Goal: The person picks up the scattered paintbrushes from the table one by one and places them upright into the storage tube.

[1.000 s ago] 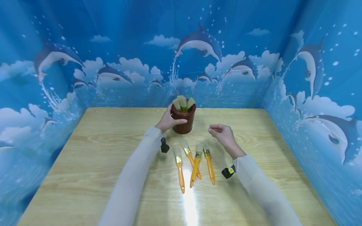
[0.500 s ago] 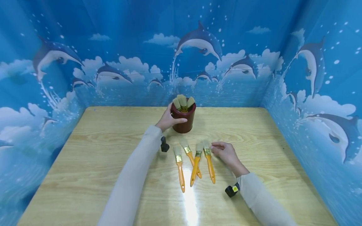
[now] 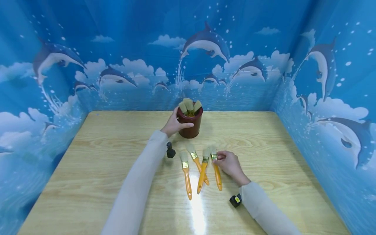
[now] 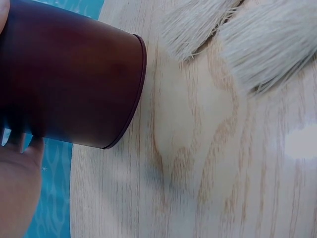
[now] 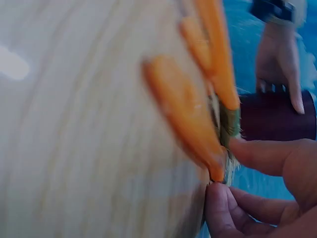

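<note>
A person's two arms in pale long sleeves reach forward over a light wooden table. The left hand is stretched out furthest, its thumb and fingers wrapped round the side of a dark red cup that stands upright near the far edge of the table, with several brush heads poking out of its top. The right hand lies nearer the body, wrist low and fingers curled in, fingertips pinching the metal band of the rightmost paintbrush (the wrist view shows thumb and fingers closing on that band). That brush lies flat on the table, orange handle pointing toward the person, just right of three other orange-handled brushes lying side by side, between the cup and the person.
</note>
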`<act>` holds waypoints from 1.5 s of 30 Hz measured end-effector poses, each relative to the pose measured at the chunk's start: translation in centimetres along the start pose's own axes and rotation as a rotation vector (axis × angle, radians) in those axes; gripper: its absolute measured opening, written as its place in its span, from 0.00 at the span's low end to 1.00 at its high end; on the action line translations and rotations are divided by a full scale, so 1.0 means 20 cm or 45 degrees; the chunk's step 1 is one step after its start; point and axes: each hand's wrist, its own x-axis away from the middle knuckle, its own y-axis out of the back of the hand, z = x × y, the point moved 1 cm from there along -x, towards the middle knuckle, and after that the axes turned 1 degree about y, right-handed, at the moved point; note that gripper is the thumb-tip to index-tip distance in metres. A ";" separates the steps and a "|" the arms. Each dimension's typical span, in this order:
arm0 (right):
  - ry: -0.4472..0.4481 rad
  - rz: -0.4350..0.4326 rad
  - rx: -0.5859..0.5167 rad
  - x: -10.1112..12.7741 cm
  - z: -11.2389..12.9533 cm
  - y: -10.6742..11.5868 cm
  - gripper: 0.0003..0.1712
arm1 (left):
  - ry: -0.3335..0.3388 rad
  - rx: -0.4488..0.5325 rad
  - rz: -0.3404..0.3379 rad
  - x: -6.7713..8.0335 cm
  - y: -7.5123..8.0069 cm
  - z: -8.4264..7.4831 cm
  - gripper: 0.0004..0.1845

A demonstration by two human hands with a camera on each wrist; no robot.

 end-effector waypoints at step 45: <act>0.033 -0.082 0.032 -0.04 0.10 0.21 0.19 | 0.010 0.018 0.008 -0.01 0.01 0.01 0.58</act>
